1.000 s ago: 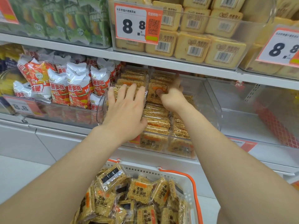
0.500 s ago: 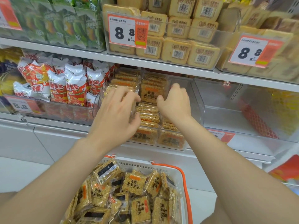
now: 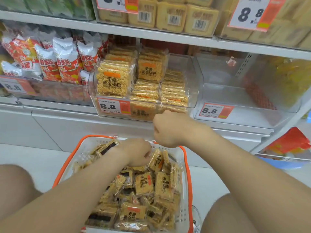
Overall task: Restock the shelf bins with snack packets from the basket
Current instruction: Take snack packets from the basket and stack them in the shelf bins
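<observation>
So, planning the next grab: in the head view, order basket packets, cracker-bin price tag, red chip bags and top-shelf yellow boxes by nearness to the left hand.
1. basket packets, under left hand
2. price tag, bin front
3. red chip bags, upper left
4. yellow boxes, top shelf

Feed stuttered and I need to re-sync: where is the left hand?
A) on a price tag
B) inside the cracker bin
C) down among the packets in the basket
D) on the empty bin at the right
C: the left hand is down inside the basket, on the snack packets and well below the cracker bin.
</observation>
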Motion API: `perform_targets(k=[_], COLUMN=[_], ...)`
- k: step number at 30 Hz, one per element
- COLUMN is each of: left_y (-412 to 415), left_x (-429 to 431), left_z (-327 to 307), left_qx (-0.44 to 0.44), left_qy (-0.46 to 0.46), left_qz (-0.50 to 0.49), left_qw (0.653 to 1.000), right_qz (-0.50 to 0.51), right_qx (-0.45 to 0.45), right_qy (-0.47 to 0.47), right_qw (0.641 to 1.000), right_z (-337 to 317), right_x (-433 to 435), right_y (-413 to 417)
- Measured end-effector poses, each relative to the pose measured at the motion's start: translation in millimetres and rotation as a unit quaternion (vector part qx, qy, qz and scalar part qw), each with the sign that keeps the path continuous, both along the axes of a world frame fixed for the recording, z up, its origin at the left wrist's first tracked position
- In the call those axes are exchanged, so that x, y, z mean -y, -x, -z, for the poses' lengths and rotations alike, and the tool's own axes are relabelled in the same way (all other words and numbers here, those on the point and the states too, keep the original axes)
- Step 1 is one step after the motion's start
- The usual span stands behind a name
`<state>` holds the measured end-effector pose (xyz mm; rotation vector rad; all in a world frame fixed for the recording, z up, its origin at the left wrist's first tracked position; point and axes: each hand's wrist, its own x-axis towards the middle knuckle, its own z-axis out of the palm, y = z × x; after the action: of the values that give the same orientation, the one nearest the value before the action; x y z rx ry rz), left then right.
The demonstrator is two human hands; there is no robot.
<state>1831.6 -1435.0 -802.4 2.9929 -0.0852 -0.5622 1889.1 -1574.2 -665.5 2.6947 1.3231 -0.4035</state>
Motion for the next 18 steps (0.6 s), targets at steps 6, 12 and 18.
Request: perform_targets(k=[6, 12, 18], left_y=[-9.1, -16.7, -20.6], left_x=[-7.8, -9.7, -10.9], left_z=[72.8, 104.2, 102.0], left_qx=[-0.089, -0.109, -0.121], left_qy=[-0.024, -0.071, -0.038], left_qz=[-0.017, -0.032, -0.046], left_qw=[0.996, 0.991, 0.991], right_qz=[0.010, -0.013, -0.020], right_qx=[-0.064, -0.079, -0.078], right_qy=[0.075, 0.110, 0.118], right_qw=[0.995, 0.991, 0.990], right_z=[8.9, 11.9, 9.9], right_x=[3.7, -6.4, -10.1], right_y=[-7.9, -17.0, -24.6])
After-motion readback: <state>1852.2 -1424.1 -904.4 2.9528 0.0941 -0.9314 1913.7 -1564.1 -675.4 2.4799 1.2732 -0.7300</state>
